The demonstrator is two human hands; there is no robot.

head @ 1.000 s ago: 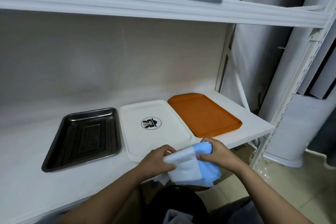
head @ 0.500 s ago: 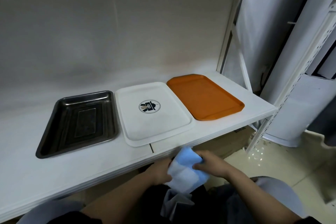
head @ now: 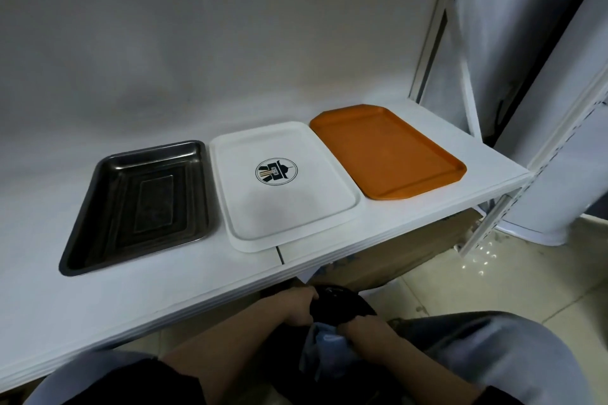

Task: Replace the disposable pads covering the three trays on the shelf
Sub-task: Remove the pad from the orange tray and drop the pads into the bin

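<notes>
Hands: both are low in the head view, below the front edge of the shelf [head: 329, 246], close together over a black bag [head: 342, 307].
Left hand [head: 297, 307]: its fingers curl round the left rim of the black bag and grip it.
Right hand [head: 357, 327]: it lies at the right side of the bag mouth, on the used pad [head: 320, 342]; whether the fingers are closed on the pad or on the bag I cannot tell, they are hidden.
Used pad: crumpled, pale blue, it sits between the two hands, partly inside the bag; it is bunched, so no long axis can be read.
Metal tray [head: 138, 204]: dark and shiny, with raised walls, bare inside; it stands at the left on the shelf, and its long axis runs from the front edge toward the wall.
White tray [head: 283, 207]: flat, with a round dark logo in the middle, bare; it stands in the middle, just beside the metal tray, same direction, and its front corner reaches near the shelf edge.
Orange tray [head: 388, 151]: plain, with cut corners, bare; it stands at the right, its near corner touching or almost touching the white tray, and it is turned a little, the far end leaning left.
Shelf: white, a seam in the board shows before the white tray.
Floor [head: 460, 289]: pale tiles at the right.
</notes>
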